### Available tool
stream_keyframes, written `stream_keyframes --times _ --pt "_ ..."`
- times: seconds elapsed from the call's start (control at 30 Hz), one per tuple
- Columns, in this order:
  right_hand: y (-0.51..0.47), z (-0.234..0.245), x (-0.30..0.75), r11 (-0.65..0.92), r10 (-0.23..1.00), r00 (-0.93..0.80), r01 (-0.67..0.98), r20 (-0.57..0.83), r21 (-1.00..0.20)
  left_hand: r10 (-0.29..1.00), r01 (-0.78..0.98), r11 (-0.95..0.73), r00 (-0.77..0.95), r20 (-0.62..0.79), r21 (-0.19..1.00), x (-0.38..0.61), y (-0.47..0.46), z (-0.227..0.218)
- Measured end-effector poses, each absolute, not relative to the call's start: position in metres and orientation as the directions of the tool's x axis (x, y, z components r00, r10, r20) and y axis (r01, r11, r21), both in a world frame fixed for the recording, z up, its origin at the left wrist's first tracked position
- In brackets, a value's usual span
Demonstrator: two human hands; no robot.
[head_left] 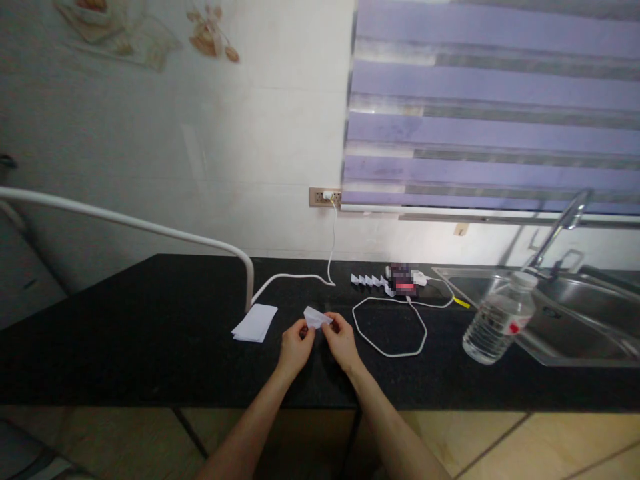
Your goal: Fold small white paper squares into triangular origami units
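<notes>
A small folded piece of white paper (317, 317) is pinched between my two hands above the black countertop. My left hand (295, 347) grips its left side with thumb and fingers. On the right side, my right hand (342, 341) holds it the same way. Left of my hands lies a stack of white paper sheets (256, 323), slightly fanned at its lower left corner. Several small folded white paper pieces (369, 281) sit in a row farther back, to the right.
A phone (404, 280), partly blurred out, lies by the paper row with a looped white cable (390, 355). At right stand a large water bottle (495, 323) and a steel sink (585, 320). A white bent tube (200, 238) reaches the counter (150, 347) from the left.
</notes>
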State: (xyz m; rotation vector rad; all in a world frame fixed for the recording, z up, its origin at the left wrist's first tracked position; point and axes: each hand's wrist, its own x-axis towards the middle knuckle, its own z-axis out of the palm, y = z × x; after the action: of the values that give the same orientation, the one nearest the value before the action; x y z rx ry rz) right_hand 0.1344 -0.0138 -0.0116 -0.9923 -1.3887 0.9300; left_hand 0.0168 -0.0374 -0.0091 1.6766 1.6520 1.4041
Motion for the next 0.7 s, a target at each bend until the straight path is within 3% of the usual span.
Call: stream_keyframes --times 0.3,0.53,0.7 --pt "-0.0170 -0.0116 0.1357 0.325 0.946 0.009 0.045 0.325 -0.945 0.917 0.484 -0.243 -0.167 0.362 0.841 0.0167 -0.0405 -0.0056" --pt "-0.0189 -0.0089 0.1318 0.269 0.962 -0.005 -0.144 0.272 -0.952 0.924 0.415 -0.258 -0.160 0.349 0.872 0.0149 -0.0406 -0.0056" --pt "-0.0225 -0.0039 0.1349 0.271 0.962 -0.030 -0.025 0.272 -0.962 0.930 0.433 -0.276 -0.107 0.353 0.858 0.0149 -0.0421 -0.0051"
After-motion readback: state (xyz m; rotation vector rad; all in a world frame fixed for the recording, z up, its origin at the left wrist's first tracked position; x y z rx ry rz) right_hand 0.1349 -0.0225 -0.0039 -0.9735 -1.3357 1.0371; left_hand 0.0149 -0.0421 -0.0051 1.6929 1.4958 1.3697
